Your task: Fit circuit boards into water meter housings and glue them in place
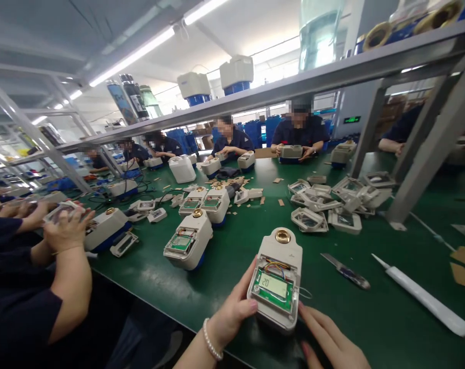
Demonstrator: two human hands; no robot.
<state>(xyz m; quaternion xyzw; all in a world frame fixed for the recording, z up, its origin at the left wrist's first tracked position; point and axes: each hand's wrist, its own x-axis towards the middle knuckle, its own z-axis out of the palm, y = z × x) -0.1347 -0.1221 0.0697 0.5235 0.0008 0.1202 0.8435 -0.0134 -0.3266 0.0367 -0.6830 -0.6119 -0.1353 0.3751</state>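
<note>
Green matting covers the long bench (pixel 370 287) where we sit among a row of workers. At the near edge we hold an open meter (pixel 277 279), its cover off, green board and lit display showing. Our left hand (pixel 232 312) grips its left side, thumb laid up along the casing, fingers curled underneath. Our right hand (pixel 330 341) lies at its near right corner, fingers loosely extended and touching the casing; we cannot tell whether it grips.

We judge this as the check of the exposed board before closing. Any next move calls for a steady hold and care around the thin wires by the display.

Just right lie a knife (pixel 345 270) and a white tube (pixel 424 300). Left stands another open meter (pixel 188 241). Farther right sits a heap of clear covers (pixel 332 202). At the left a neighbour's hand (pixel 68 228) holds a part. Across the bench, more people handle meters beneath a steel shelf (pixel 332 74).
</note>
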